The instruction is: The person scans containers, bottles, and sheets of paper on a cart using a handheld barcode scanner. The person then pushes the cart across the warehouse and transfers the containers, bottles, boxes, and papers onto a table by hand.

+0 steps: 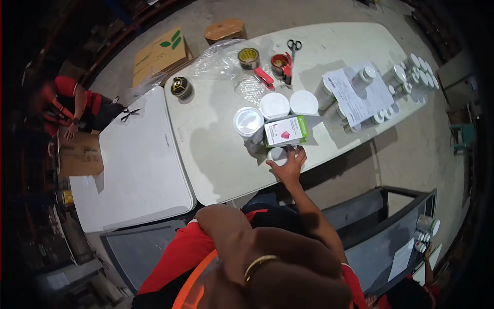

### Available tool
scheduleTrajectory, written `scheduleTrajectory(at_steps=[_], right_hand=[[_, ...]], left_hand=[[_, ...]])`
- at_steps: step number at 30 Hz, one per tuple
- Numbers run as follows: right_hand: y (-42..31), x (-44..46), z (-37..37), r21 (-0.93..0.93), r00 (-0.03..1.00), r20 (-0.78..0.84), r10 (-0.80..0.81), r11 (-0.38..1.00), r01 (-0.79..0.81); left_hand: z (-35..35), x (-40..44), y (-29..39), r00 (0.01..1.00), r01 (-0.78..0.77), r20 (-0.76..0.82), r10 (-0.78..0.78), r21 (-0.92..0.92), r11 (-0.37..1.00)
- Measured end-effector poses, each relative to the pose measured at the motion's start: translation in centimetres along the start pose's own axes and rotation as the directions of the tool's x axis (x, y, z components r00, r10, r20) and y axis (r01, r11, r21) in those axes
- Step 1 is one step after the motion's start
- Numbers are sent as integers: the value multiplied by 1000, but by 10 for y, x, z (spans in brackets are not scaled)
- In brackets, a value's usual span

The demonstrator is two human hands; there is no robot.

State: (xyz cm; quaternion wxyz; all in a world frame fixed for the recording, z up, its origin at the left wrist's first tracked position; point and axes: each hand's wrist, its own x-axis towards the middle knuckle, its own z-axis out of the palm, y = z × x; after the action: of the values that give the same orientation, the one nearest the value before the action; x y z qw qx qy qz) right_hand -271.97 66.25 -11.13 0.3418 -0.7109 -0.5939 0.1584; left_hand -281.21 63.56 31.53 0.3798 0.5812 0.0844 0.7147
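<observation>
My right hand [290, 164] reaches over the near edge of the white table, thumb and fingers closed around a small white-lidded jar [277, 155]. Right behind that jar are white and green boxes with a pink emblem [284, 131]. Three larger white-lidded tubs stand around the boxes: a left tub [248, 121], a middle tub [274, 105] and a right tub [304, 103]. My left hand [283, 262], with a gold band on it, is raised close to the camera. Its fingertips are hidden, so I cannot tell what it touches.
Tape rolls [249, 58], a red tape dispenser [281, 66], a red stapler [264, 78], scissors [294, 46] and bubble wrap [221, 59] lie farther back. Papers [355, 95] and several white containers [411, 77] occupy the right. At left, a co-worker handles a cardboard box [80, 154].
</observation>
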Motion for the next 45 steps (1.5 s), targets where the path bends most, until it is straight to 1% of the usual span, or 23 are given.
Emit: scheduleTrajectory(at_steps=[2, 3, 4, 5, 7, 9, 10, 12, 14, 16, 18, 20, 21, 22, 24, 27, 32, 34, 36, 39, 40, 42, 45], right_hand=[[3, -1, -9, 245, 999, -36, -1, 969, 10], [7, -9, -15, 294, 999, -45, 30, 956, -15], [14, -16, -24, 302, 997, -71, -7, 953, 28], [19, -28, -37, 256, 995, -87, 50, 966, -26], [48, -55, -59, 178, 975, -171, 143, 978, -112], [71, -88, -96, 172, 908, -246, 340, 937, -305], [87, -108, -113, 140, 854, -294, 430, 903, -406], [109, -156, -154, -84, 722, -542, 430, 827, -556], [154, -223, -164, -19, 470, -797, 379, 763, -647], [137, -269, -211, 72, 202, -870, 449, 523, -849], [127, -317, -219, 134, 37, -929, 367, 428, -894], [114, -370, -208, 175, 7, -869, 495, 321, -931], [109, -390, -199, 191, -10, -834, 551, 273, -943], [106, -405, -186, 95, 87, -816, 571, 280, -955], [105, -421, -175, -111, 283, -751, 597, 309, -945], [91, -415, -177, -58, 242, -812, 531, 339, -939], [87, -431, -189, 15, 307, -740, 599, 472, -882], [92, -441, -195, 64, 343, -680, 648, 518, -853], [91, -444, -203, 90, 337, -665, 666, 520, -850], [95, -444, -206, 114, 310, -647, 697, 490, -864], [95, -443, -204, 135, 281, -628, 726, 457, -879], [95, -441, -208, 174, 213, -600, 771, 386, -906], [106, -436, -206, 322, 3, -679, 734, 302, -897]], left_hand=[[21, 3, -27, 965, -177, -207, 159, -73, 981], [16, 6, -42, 963, -265, -97, 253, -154, 952], [3, 4, -43, 978, -167, 86, 192, -234, 958], [-9, 3, -45, 954, -42, 274, 121, -277, 960], [-24, 1, -45, 837, 266, 535, -110, -223, 938], [8, -27, -73, 909, 311, 385, -162, -365, 878], [25, -41, -86, 934, 311, 305, -186, -437, 844], [32, -61, -110, 851, 472, 442, -285, -402, 785], [55, -74, -113, 688, 655, 527, -500, -153, 740], [62, -96, -141, 560, 629, 703, -439, -15, 777], [74, -111, -161, 434, 646, 797, -421, 50, 762], [90, -129, -169, 365, 581, 865, -345, 77, 810], [99, -137, -165, 333, 616, 872, -357, 85, 783], [105, -143, -165, 247, 618, 922, -299, 87, 781], [124, -159, -153, 226, 575, 951, -211, 44, 817], [145, -186, -125, 182, 548, 973, -145, 22, 836], [170, -231, -66, 104, 501, 995, 6, -58, 864], [170, -258, -55, 71, 514, 997, -2, -35, 857], [173, -282, -49, 83, 482, 997, 2, -42, 875], [171, -333, -71, 13, 559, 967, -255, 205, 804], [173, -348, -84, -48, 600, 948, -314, 279, 750], [192, -364, -110, -172, 666, 900, -400, 406, 626], [247, -383, -143, -232, 660, 874, -427, 464, 591]])
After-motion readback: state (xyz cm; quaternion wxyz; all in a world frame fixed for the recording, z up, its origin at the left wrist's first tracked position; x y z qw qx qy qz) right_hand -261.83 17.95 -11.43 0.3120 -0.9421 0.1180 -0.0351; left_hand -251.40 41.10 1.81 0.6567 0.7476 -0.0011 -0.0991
